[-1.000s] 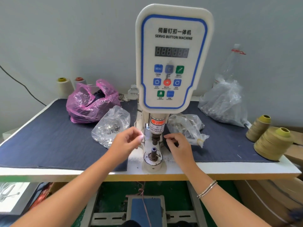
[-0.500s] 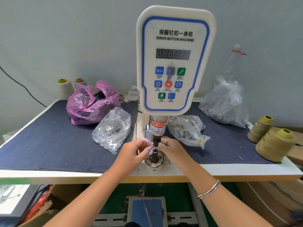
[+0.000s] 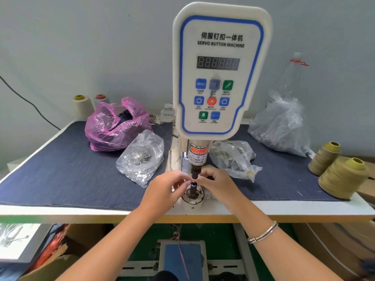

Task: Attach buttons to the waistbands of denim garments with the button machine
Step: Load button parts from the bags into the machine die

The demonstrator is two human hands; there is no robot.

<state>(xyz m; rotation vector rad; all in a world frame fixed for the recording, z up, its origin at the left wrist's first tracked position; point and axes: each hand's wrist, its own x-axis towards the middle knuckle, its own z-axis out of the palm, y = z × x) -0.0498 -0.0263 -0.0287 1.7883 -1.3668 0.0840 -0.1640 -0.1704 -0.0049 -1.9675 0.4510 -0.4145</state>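
Note:
The white servo button machine (image 3: 221, 78) stands at the middle of the table. Its dark upper punch (image 3: 194, 173) hangs just above the lower die (image 3: 192, 192). My left hand (image 3: 164, 189) pinches a tiny metal tack at the top of the lower die. My right hand (image 3: 217, 183) has its fingers curled around a small button right beside the punch tip; the button is mostly hidden. A clear bag of silver tacks (image 3: 142, 159) lies left of the machine and a clear bag of buttons (image 3: 233, 157) right of it. No denim garment is at the die.
Dark denim cloth (image 3: 71, 169) covers the tabletop. A pink bag (image 3: 115, 126) and two white cones (image 3: 82, 106) sit at the back left, a large clear bag (image 3: 282, 126) and a bottle (image 3: 292, 76) at the back right. Khaki thread cones (image 3: 343, 177) stand at the right edge. A blue pedal (image 3: 182, 258) lies below.
Both hands came from beside the bags in to the die and now meet between punch and lower die, fingertips closed on small parts.

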